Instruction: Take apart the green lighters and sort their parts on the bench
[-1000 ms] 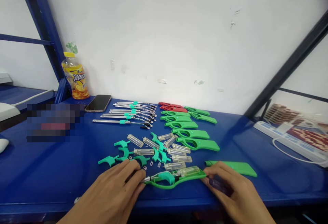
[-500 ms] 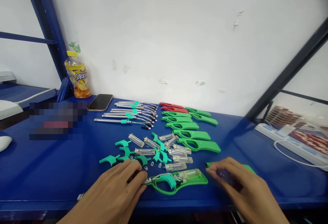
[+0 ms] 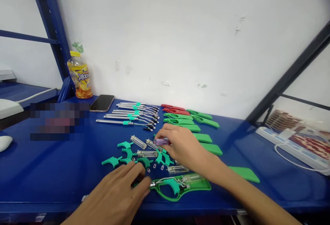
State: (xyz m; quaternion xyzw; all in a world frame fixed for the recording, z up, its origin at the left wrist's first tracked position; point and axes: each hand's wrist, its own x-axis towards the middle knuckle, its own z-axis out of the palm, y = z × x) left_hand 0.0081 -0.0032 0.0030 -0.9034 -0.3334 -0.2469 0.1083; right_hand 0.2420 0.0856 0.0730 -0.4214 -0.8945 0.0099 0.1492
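Note:
My left hand (image 3: 123,190) is closed at the front of the table around the metal tube (image 3: 152,184) of a gas lighter. The lighter's green half shell (image 3: 192,192) lies open side up, with a teal trigger (image 3: 172,185), white wires and a clear fuel tank (image 3: 192,178) inside. Farther back, my right hand (image 3: 177,146) pinches a small purple see-through piece (image 3: 162,142) whose kind I cannot make out. That hand is above the loose clear fuel tanks (image 3: 146,153) and teal triggers (image 3: 111,161), and covers some of them.
Metal lighter tubes with wires (image 3: 114,122) lie in a row behind. Red shells (image 3: 174,110) and green shells (image 3: 210,149) are stacked toward the back. Another green shell (image 3: 244,173) lies at right. A phone (image 3: 102,103), a drink bottle (image 3: 80,77) and a power strip (image 3: 291,147) flank them.
My right hand has moved left and back, away from the green shell at the right, carrying the purple piece over the loose parts. My left hand stays at the tube.

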